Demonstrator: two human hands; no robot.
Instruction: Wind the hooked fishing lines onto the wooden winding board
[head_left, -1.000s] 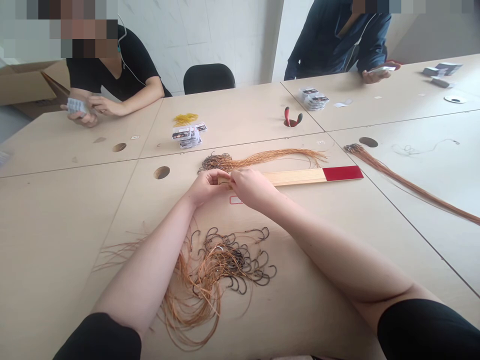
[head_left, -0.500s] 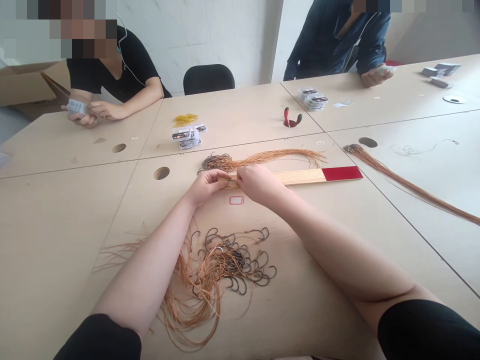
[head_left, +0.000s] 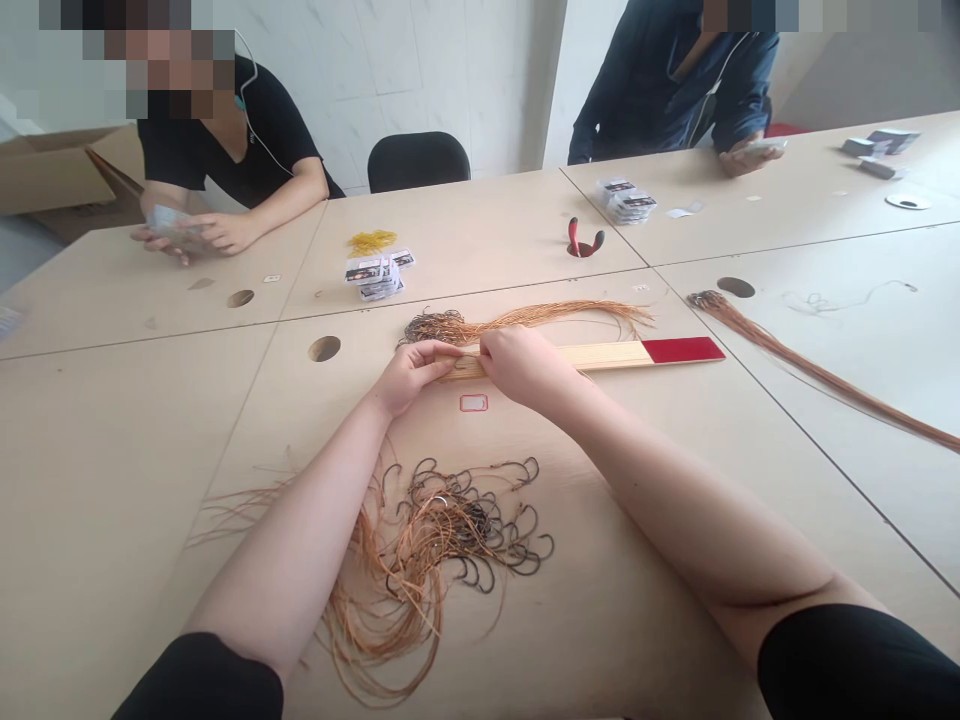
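Note:
My left hand point(head_left: 418, 376) is closed in a pinch at the left end of a flat wooden board point(head_left: 607, 356) with a red end point(head_left: 684, 349). A thin piece of fishing line shows between its fingertips and my right hand point(head_left: 521, 366), which is curled closed over the board. The hook end is mostly hidden by the fingers. Just behind the board lies a bundle of fishing hooks point(head_left: 431, 326) with orange lines point(head_left: 555, 309) stretched to the right. Nearer me, between my forearms, is a loose tangle of dark fishing hooks point(head_left: 480, 520) on orange lines point(head_left: 397, 640).
Red-handled pliers point(head_left: 584, 238) stand in a table hole. Stacked small packets point(head_left: 375, 274), yellow bands point(head_left: 371, 242) and more packets point(head_left: 628, 201) lie farther back. Another bundle of lines point(head_left: 825, 370) runs off right. Two people sit across the table point(head_left: 135, 480), each holding packets.
My right hand has shifted slightly right, away from my left fingertips, and more of the line shows between them. The co-worker at the left has brought both hands together on a packet.

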